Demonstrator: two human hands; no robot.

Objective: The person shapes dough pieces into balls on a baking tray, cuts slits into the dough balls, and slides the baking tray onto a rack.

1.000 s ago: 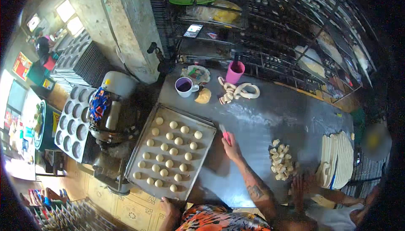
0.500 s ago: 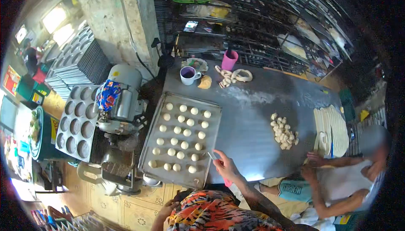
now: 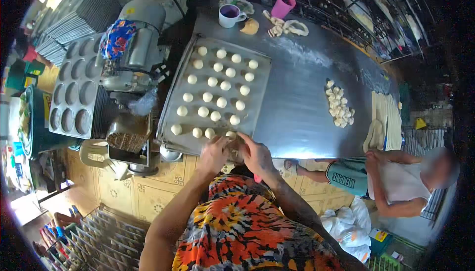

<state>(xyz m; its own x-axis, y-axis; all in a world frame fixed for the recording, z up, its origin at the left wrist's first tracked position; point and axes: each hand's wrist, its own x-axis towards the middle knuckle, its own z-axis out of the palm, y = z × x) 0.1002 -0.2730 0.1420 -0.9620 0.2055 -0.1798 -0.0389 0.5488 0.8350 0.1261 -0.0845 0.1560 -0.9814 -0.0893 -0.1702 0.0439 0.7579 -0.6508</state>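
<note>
Both my hands meet at the front edge of a metal baking tray (image 3: 178, 144) that carries rows of round dough balls (image 3: 221, 102). My left hand (image 3: 214, 155) has its fingers bent and closed against a dough ball (image 3: 230, 135) in the front row. On the other side of that ball is my right hand (image 3: 256, 158), its index finger reaching toward it. A pink handle (image 3: 257, 178) shows below the right palm; the rest of that tool is hidden by the hand.
Small dough pieces (image 3: 339, 103) lie in a pile on the metal table (image 3: 297, 122). Behind the tray stand a mug (image 3: 230, 16), a pink cup (image 3: 283, 6) and dough strips (image 3: 295, 27). A mixer (image 3: 141, 38) and muffin pans (image 3: 74, 93) are left; another person (image 3: 396, 182) works at right.
My left hand has come up from my side to the tray's front edge. My right hand has moved left to meet it. The view has tilted down.
</note>
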